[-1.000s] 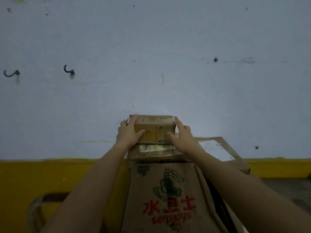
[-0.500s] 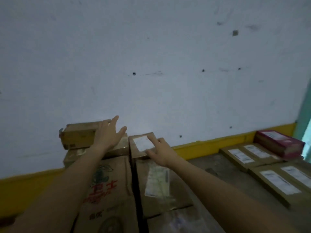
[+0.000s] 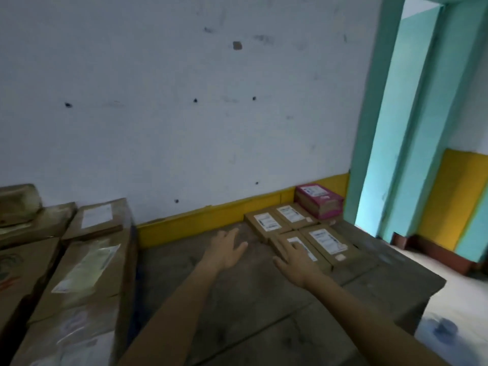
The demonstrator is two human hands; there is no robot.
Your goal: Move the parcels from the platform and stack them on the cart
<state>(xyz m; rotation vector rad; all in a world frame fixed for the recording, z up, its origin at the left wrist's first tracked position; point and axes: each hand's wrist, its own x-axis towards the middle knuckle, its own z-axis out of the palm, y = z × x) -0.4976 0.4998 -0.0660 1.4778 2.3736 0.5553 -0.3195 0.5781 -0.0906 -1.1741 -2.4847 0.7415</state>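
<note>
Left hand [image 3: 227, 249] and right hand [image 3: 295, 262] spread, empty; I see stacked boxes [image 3: 87, 265], yet 4 flat parcels [image 3: 324, 239] and 1 pink box [image 3: 318, 200] (5 to go) on the platform [image 3: 264, 313].

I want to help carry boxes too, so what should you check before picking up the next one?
1. Hands free: ok. The left hand and right hand are open and hold nothing.
2. Parcels to take: ok. Four flat brown parcels and a pink box lie on the platform.
3. Right hand touching the nearest parcel: cannot tell. It is over it.
4. Left hand on that parcel: not ok. It is over bare platform beside it.
5. Room on the cart stack: cannot tell. It is only partly in view.
</note>
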